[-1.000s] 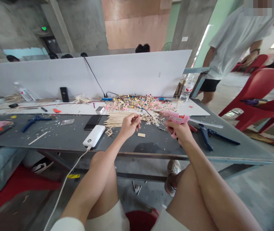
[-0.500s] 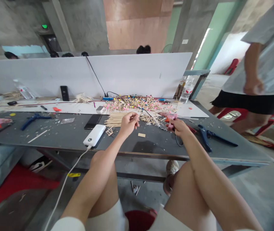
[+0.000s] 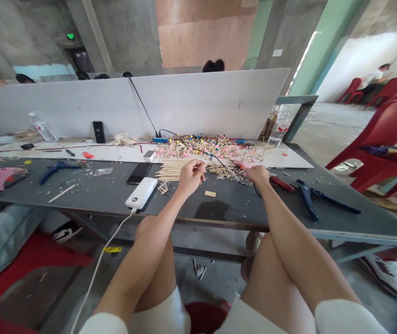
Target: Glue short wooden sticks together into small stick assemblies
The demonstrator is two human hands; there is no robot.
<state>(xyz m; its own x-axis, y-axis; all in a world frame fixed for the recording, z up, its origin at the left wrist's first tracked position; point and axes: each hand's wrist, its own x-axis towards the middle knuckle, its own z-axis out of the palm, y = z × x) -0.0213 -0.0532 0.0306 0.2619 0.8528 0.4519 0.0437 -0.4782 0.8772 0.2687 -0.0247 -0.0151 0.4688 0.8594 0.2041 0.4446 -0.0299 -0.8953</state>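
My right hand (image 3: 258, 176) is closed around a pink glue gun (image 3: 248, 164), mostly covered by the fingers, its front end close to the pile of sticks. My left hand (image 3: 191, 177) is raised above the table with thumb and fingers pinched together; what they hold, if anything, is too small to make out. Just behind it lies a row of bare wooden sticks (image 3: 168, 170). A heap of short sticks with coloured ball tips (image 3: 198, 147) spreads farther back. Between my hands, nearer the front edge, is a small flat wooden piece (image 3: 210, 194).
Blue-handled pliers (image 3: 308, 199) and a red-handled tool (image 3: 282, 183) lie at the right. A white power bank (image 3: 141, 192) with a cable sits left, beside a black phone (image 3: 138, 173). Another pink glue gun (image 3: 1, 177) stands far left. A white partition (image 3: 191, 102) rises behind.
The person who stood at the right is out of that spot, leaving red chairs visible; a shoe shows at lower right. My right hand has turned, covering more of the glue gun. The view has shifted slightly.
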